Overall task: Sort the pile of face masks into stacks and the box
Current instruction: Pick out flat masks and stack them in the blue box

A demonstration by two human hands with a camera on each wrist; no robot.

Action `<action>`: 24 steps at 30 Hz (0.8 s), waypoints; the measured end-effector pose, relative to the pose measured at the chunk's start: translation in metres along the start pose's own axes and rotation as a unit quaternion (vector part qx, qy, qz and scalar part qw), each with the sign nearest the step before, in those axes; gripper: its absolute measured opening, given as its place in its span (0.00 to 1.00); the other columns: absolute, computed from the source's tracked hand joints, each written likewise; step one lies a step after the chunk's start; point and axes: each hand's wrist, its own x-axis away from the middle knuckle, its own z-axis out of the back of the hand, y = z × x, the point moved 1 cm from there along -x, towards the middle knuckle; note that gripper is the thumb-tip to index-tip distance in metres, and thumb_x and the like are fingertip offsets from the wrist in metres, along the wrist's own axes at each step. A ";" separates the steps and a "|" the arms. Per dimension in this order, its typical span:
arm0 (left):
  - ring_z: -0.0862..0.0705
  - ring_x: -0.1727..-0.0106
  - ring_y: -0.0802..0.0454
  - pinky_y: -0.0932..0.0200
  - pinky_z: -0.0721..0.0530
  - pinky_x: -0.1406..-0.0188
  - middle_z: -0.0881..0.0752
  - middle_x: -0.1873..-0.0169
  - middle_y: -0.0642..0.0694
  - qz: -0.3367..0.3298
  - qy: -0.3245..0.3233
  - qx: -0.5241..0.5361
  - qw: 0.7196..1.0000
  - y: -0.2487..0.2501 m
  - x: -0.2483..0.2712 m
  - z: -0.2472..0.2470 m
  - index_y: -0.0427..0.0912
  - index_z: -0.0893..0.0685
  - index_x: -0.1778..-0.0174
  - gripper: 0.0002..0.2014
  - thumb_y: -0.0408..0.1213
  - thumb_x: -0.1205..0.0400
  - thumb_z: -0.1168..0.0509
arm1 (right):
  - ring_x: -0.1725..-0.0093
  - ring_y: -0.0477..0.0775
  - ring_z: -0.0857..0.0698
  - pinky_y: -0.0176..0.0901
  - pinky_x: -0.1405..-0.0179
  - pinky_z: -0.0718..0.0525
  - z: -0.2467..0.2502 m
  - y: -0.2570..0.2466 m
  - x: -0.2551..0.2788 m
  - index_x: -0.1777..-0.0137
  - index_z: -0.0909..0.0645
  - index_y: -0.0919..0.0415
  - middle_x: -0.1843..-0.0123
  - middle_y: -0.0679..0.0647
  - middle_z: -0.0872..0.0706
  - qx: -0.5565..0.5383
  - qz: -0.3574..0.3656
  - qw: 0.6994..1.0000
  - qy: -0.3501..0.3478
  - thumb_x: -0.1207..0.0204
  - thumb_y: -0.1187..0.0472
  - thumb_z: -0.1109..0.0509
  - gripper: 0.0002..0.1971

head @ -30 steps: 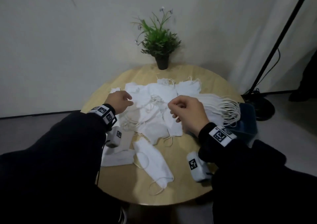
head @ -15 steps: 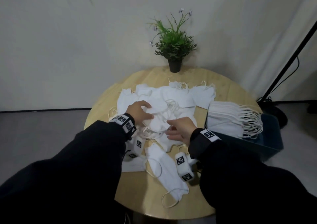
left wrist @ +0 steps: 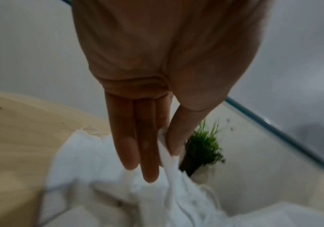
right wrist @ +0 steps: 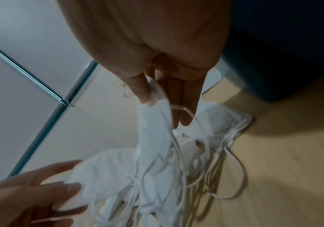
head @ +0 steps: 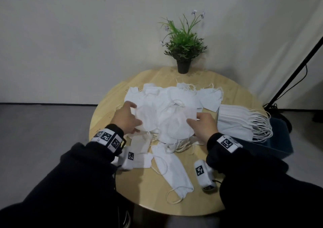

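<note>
A loose pile of white face masks with tangled ear loops covers the middle of the round wooden table. My left hand pinches the edge of a cupped white mask between thumb and fingers at the pile's left. My right hand pinches another white mask at the pile's right, its loops hanging. Both masks are lifted slightly off the heap. A neat stack of flat masks lies across a dark blue box at the table's right edge.
A potted green plant stands at the table's far edge. A long folded mask and a flat white one lie near me. A black stand pole leans at the right by the wall.
Both hands moved apart to the two sides of the pile and lifted a clump of masks; the head view shifted so the table sits further right.
</note>
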 end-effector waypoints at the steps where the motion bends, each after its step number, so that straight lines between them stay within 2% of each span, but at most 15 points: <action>1: 0.06 0.63 0.43 0.52 0.08 0.68 0.13 0.49 0.40 -0.014 0.006 0.015 1.000 0.001 0.000 0.007 0.52 0.27 0.24 0.31 0.29 0.20 0.25 | 0.65 0.55 0.14 0.46 0.63 0.17 0.003 0.001 0.003 0.68 0.17 0.56 0.70 0.48 0.15 0.006 0.004 1.000 0.003 0.18 0.57 0.26 0.15; 3: 0.06 0.59 0.43 0.54 0.08 0.64 0.13 0.50 0.43 -0.047 0.009 0.089 0.995 0.012 0.004 0.017 0.50 0.21 0.25 0.27 0.29 0.20 0.26 | 0.70 0.53 0.24 0.44 0.69 0.30 0.009 -0.001 0.010 0.74 0.27 0.56 0.76 0.45 0.25 0.006 0.018 1.000 0.015 0.15 0.55 0.30 0.24; 5: 0.10 0.62 0.47 0.46 0.06 0.57 0.17 0.64 0.49 -0.081 -0.007 0.177 0.981 0.025 0.011 0.020 0.41 0.11 0.52 0.05 0.28 0.19 0.28 | 0.68 0.56 0.23 0.46 0.65 0.29 0.015 -0.004 0.014 0.70 0.22 0.65 0.73 0.51 0.23 -0.009 0.042 0.999 0.025 0.14 0.51 0.31 0.24; 6: 0.13 0.65 0.50 0.43 0.06 0.52 0.20 0.69 0.51 -0.089 -0.017 0.211 0.973 0.030 0.013 0.019 0.43 0.13 0.64 0.10 0.26 0.18 0.29 | 0.67 0.56 0.23 0.48 0.64 0.29 0.017 -0.005 0.014 0.68 0.22 0.68 0.71 0.55 0.23 -0.013 0.054 0.998 0.037 0.15 0.50 0.30 0.24; 7: 0.14 0.65 0.51 0.43 0.07 0.48 0.19 0.71 0.52 -0.097 -0.033 0.246 0.964 0.037 0.018 0.015 0.43 0.13 0.65 0.12 0.25 0.17 0.30 | 0.68 0.56 0.25 0.49 0.64 0.28 0.017 -0.006 0.015 0.68 0.24 0.68 0.70 0.57 0.25 -0.018 0.061 0.997 0.049 0.16 0.49 0.29 0.25; 10: 0.10 0.49 0.53 0.50 0.14 0.39 0.07 0.52 0.49 -0.136 -0.095 0.252 0.954 0.050 0.028 0.000 0.38 0.08 0.47 0.07 0.28 0.18 0.28 | 0.65 0.58 0.22 0.61 0.69 0.15 0.015 -0.013 0.018 0.61 0.25 0.76 0.64 0.61 0.24 -0.146 0.059 0.987 0.027 0.21 0.48 0.25 0.27; 12: 0.12 0.36 0.56 0.55 0.20 0.31 0.09 0.39 0.51 -0.161 -0.111 0.228 0.954 0.053 0.031 -0.015 0.41 0.06 0.45 0.11 0.32 0.23 0.26 | 0.60 0.61 0.19 0.55 0.66 0.08 0.013 -0.017 0.020 0.52 0.23 0.81 0.58 0.61 0.21 -0.230 0.033 0.973 0.002 0.20 0.51 0.25 0.27; 13: 0.14 0.32 0.56 0.55 0.22 0.28 0.11 0.36 0.53 -0.172 -0.112 0.221 0.953 0.053 0.032 -0.023 0.41 0.06 0.46 0.12 0.34 0.25 0.26 | 0.60 0.61 0.17 0.51 0.65 0.10 0.013 -0.020 0.021 0.50 0.19 0.78 0.58 0.64 0.19 -0.245 0.018 0.969 -0.004 0.17 0.55 0.27 0.20; 14: 0.15 0.32 0.55 0.54 0.22 0.27 0.11 0.35 0.53 -0.175 -0.117 0.221 0.952 0.053 0.034 -0.030 0.38 0.06 0.47 0.12 0.35 0.25 0.26 | 0.58 0.61 0.15 0.51 0.62 0.11 0.012 -0.024 0.023 0.49 0.13 0.72 0.56 0.67 0.14 -0.256 0.009 0.967 -0.019 0.15 0.60 0.30 0.12; 16: 0.12 0.46 0.50 0.49 0.17 0.37 0.09 0.48 0.47 -0.159 -0.119 0.240 0.950 0.053 0.035 -0.041 0.31 0.11 0.53 0.10 0.35 0.24 0.26 | 0.52 0.65 0.13 0.59 0.51 0.16 0.010 -0.029 0.026 0.49 0.06 0.59 0.50 0.67 0.08 -0.291 0.005 0.956 -0.044 0.14 0.63 0.33 0.13; 18: 0.13 0.60 0.50 0.50 0.15 0.53 0.12 0.63 0.45 -0.146 -0.090 0.254 0.952 0.053 0.035 -0.047 0.34 0.14 0.60 0.05 0.30 0.20 0.26 | 0.44 0.67 0.12 0.65 0.46 0.16 0.009 -0.030 0.030 0.44 0.06 0.55 0.43 0.62 0.07 -0.342 -0.008 0.936 -0.079 0.12 0.50 0.35 0.16; 19: 0.13 0.62 0.51 0.52 0.15 0.57 0.12 0.64 0.46 -0.139 -0.069 0.264 0.952 0.052 0.035 -0.048 0.38 0.14 0.58 0.04 0.26 0.19 0.28 | 0.41 0.66 0.09 0.67 0.46 0.13 0.008 -0.029 0.030 0.37 0.09 0.54 0.39 0.59 0.07 -0.366 -0.018 0.925 -0.099 0.12 0.41 0.39 0.23; 21: 0.10 0.60 0.50 0.52 0.13 0.61 0.08 0.57 0.42 -0.123 -0.052 0.298 0.945 0.054 0.037 -0.048 0.44 0.16 0.41 0.14 0.22 0.18 0.31 | 0.42 0.64 0.07 0.63 0.51 0.11 0.010 -0.028 0.032 0.30 0.13 0.55 0.37 0.58 0.07 -0.384 -0.021 0.914 -0.130 0.14 0.32 0.44 0.32; 22: 0.09 0.58 0.48 0.51 0.12 0.60 0.08 0.53 0.38 -0.115 -0.057 0.314 0.941 0.055 0.039 -0.048 0.50 0.19 0.34 0.21 0.22 0.17 0.32 | 0.47 0.63 0.07 0.58 0.57 0.11 0.011 -0.030 0.034 0.32 0.12 0.56 0.40 0.57 0.07 -0.370 -0.006 0.918 -0.139 0.14 0.35 0.40 0.28; 24: 0.08 0.56 0.44 0.50 0.10 0.59 0.08 0.49 0.36 -0.104 -0.066 0.331 0.936 0.056 0.041 -0.049 0.57 0.24 0.27 0.28 0.23 0.16 0.33 | 0.62 0.59 0.13 0.47 0.70 0.16 0.013 -0.030 0.037 0.42 0.11 0.62 0.56 0.58 0.08 -0.276 0.046 0.949 -0.143 0.16 0.54 0.26 0.12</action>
